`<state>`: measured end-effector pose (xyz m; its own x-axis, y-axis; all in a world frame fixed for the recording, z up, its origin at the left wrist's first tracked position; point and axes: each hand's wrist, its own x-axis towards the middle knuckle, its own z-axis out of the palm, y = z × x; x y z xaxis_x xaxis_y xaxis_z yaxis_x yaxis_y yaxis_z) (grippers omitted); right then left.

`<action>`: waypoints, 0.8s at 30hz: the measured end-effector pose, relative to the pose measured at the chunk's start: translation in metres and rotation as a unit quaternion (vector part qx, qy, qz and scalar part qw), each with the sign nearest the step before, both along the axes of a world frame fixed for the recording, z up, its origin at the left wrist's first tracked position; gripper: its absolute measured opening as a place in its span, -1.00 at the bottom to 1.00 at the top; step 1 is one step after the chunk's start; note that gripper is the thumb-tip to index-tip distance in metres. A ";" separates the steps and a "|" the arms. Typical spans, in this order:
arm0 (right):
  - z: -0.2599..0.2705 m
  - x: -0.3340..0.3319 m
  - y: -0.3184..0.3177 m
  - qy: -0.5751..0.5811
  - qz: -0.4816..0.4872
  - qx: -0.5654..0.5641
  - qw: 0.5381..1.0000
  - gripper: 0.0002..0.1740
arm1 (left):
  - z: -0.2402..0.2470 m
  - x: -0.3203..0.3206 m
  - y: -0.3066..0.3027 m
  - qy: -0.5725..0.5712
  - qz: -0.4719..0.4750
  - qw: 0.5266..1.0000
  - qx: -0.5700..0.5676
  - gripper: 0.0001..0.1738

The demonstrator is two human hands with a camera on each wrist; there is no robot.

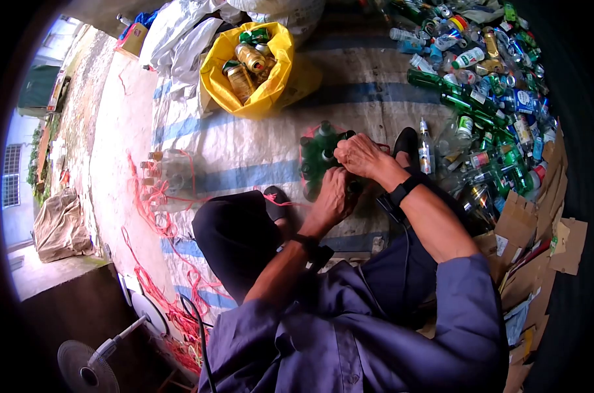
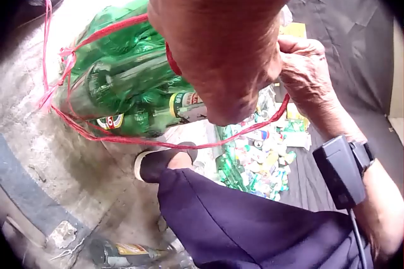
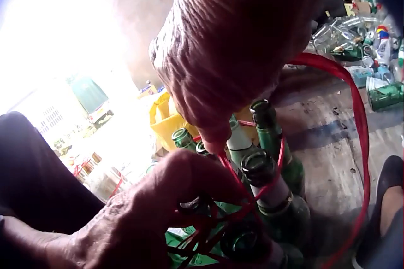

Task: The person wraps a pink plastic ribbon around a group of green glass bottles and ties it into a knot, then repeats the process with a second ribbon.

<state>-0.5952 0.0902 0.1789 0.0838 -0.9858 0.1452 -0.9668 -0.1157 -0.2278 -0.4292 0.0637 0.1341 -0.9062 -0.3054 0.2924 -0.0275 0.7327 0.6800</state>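
Several green glass bottles (image 1: 318,149) stand upright between the person's feet, bundled with red plastic string (image 2: 101,138). Over the bottle necks, the left hand (image 1: 334,194) pinches the string, its fingertips close to the other hand's. The right hand (image 1: 364,156) grips string just above and to the right, the fingers curled. In the right wrist view, strands of red string (image 3: 245,184) cross between the bottle necks (image 3: 257,165), and a loose loop hangs at the right. The left hand's fingertips are partly hidden by its own back in the left wrist view.
A yellow bag (image 1: 280,62) of cans stands ahead. Tied clear bottles (image 1: 177,173) sit at the left beside tangled red string (image 1: 146,262). Mixed bottles and cans (image 1: 486,98) pile up at the right, with cardboard (image 1: 516,223) nearer. A fan (image 1: 87,367) stands at lower left.
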 end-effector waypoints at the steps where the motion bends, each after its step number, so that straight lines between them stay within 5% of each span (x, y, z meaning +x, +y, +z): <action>1: -0.003 0.000 -0.003 0.003 -0.005 0.008 1.000 -0.91 | 0.003 0.000 0.001 -0.010 0.005 1.000 0.010 -0.32; 11: -0.022 0.001 0.000 0.034 -0.115 0.014 0.993 -0.93 | 0.021 0.004 0.001 -0.019 0.023 0.999 -0.043 -0.39; 16: -0.022 -0.006 0.013 -0.013 -0.229 0.070 0.971 -0.79 | 0.025 0.004 -0.002 -0.029 0.022 0.999 -0.040 -0.43; 24: -0.040 -0.035 0.034 -0.115 -0.272 0.081 0.952 -0.72 | 0.031 0.001 -0.001 -0.048 0.035 0.998 -0.035 -0.46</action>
